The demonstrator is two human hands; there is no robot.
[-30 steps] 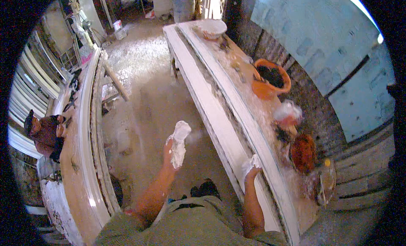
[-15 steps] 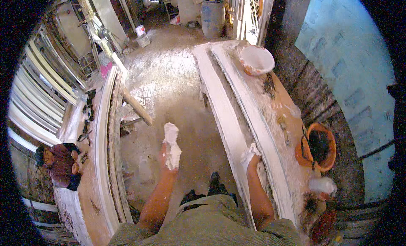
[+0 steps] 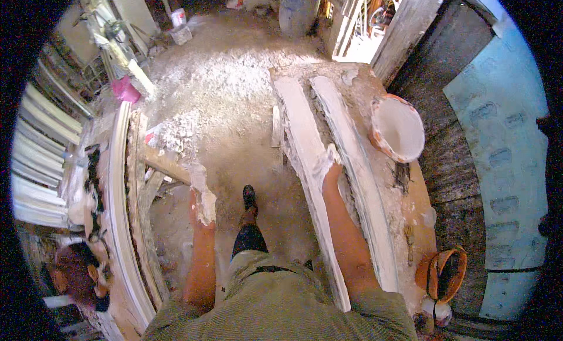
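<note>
My left hand (image 3: 202, 197) is held out over the floor, left of the bench. Thick white paste coats it, hiding how its fingers are bent. On the right, my right hand (image 3: 329, 159) lies on the left-hand long strip of white paste (image 3: 300, 115), fingers spread across its surface and coated white. The fingertips blend into the paste. Parallel to this strip runs a second long white strip (image 3: 346, 121), with a dark gap between them. Both rest on a wooden bench (image 3: 404, 223).
A white-coated bucket (image 3: 399, 128) stands at the bench's far right, an orange basket (image 3: 448, 276) nearer me. Long mouldings (image 3: 120, 212) lie on the left bench, where a person (image 3: 76, 273) sits beyond. A wooden post (image 3: 167, 165) juts out there. A blue wall (image 3: 498, 165) rises right.
I have stepped forward, so the bucket and bench end appear nearer. My right hand has slid farther along the left strip. My left hand has shifted left in view.
</note>
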